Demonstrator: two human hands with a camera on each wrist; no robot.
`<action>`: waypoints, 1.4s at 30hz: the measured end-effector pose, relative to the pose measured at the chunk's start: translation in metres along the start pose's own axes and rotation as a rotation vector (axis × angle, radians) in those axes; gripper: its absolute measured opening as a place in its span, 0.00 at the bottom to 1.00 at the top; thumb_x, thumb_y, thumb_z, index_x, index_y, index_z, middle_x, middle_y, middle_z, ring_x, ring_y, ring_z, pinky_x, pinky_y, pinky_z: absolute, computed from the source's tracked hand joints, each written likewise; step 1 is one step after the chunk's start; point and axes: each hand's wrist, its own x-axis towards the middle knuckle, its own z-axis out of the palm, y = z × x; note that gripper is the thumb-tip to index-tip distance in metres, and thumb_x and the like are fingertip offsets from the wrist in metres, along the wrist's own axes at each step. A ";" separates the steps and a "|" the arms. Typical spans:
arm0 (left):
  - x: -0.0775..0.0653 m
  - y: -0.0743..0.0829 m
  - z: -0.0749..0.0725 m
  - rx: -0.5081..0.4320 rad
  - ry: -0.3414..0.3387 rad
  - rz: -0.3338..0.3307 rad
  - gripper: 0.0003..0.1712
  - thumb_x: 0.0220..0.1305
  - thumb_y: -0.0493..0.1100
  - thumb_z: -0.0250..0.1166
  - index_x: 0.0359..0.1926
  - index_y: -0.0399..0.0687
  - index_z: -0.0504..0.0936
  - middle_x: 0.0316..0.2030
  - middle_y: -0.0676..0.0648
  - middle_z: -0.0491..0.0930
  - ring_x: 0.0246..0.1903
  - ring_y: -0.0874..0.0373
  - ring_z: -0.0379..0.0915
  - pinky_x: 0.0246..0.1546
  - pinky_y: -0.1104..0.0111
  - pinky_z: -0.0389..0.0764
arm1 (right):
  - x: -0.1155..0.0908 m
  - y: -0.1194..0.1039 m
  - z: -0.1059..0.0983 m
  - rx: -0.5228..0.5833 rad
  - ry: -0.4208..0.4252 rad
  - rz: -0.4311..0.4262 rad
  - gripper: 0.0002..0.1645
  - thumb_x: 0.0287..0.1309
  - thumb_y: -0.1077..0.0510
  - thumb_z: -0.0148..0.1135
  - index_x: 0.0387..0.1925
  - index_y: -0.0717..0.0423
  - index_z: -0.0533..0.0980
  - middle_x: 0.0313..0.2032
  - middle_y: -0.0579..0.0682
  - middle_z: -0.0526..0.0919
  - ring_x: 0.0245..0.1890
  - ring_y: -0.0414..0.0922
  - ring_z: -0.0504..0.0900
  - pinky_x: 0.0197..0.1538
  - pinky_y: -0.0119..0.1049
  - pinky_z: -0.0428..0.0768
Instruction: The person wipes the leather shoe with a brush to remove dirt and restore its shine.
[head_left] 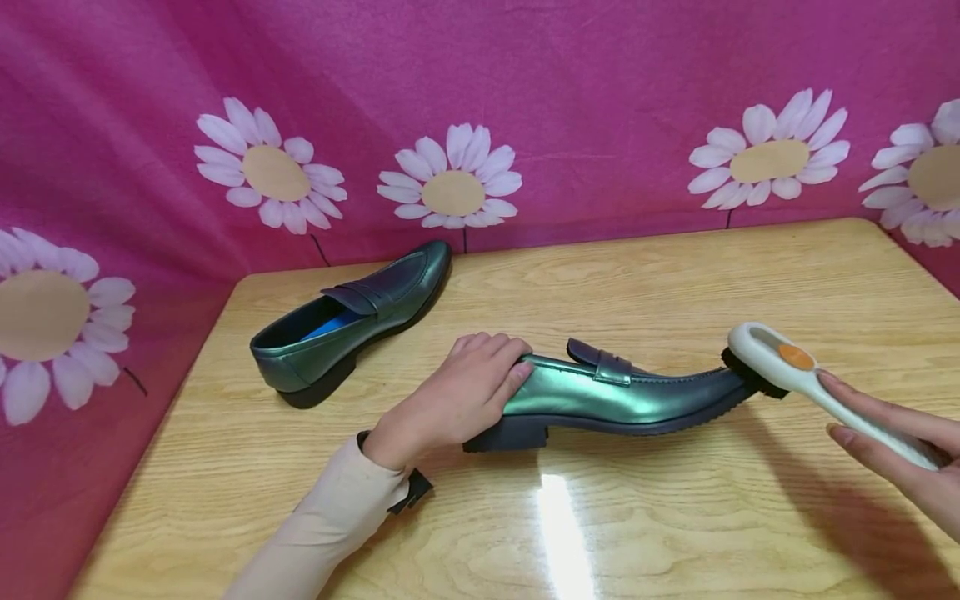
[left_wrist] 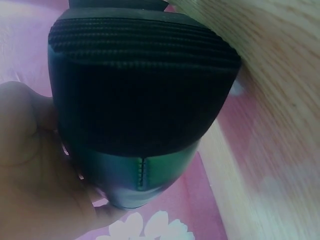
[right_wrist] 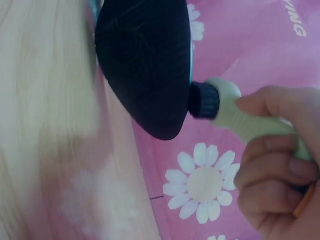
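A shiny green-black loafer [head_left: 637,404] is held above the table, its toe pointing right. My left hand [head_left: 468,387] grips it by the heel end; in the left wrist view the heel [left_wrist: 140,100] faces the camera beside my palm. My right hand [head_left: 911,446] holds the handle of a white shoe brush [head_left: 813,383] with an orange oval on it. The brush's dark bristles touch the upper side of the loafer's toe. From the right wrist view, the dark sole [right_wrist: 147,65] shows, with the bristles [right_wrist: 204,101] against the toe's edge and my fingers curled round the handle.
A matching loafer [head_left: 352,325] with a blue insole stands upright at the table's back left. The wooden table [head_left: 675,517] meets a pink cloth [head_left: 585,108] printed with white daisies at the back and sides.
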 end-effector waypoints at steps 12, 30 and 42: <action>-0.001 0.000 0.000 -0.005 0.008 0.005 0.17 0.78 0.48 0.40 0.54 0.48 0.71 0.41 0.52 0.72 0.46 0.55 0.66 0.62 0.57 0.58 | -0.001 -0.003 0.002 0.020 0.011 0.015 0.30 0.51 0.76 0.64 0.57 0.59 0.77 0.46 0.17 0.76 0.14 0.26 0.68 0.11 0.29 0.56; 0.000 0.001 0.001 0.012 0.009 0.004 0.17 0.78 0.49 0.40 0.54 0.48 0.71 0.40 0.53 0.72 0.46 0.56 0.65 0.62 0.57 0.59 | 0.001 0.011 0.004 0.078 0.033 0.110 0.31 0.56 0.74 0.62 0.60 0.54 0.74 0.50 0.19 0.74 0.40 0.16 0.72 0.29 0.15 0.66; -0.001 0.000 0.001 0.009 0.016 0.003 0.18 0.78 0.49 0.40 0.55 0.48 0.72 0.41 0.52 0.73 0.47 0.55 0.67 0.62 0.57 0.58 | 0.000 0.004 0.005 0.070 0.016 0.043 0.31 0.54 0.76 0.62 0.60 0.58 0.75 0.49 0.18 0.75 0.11 0.30 0.59 0.12 0.32 0.52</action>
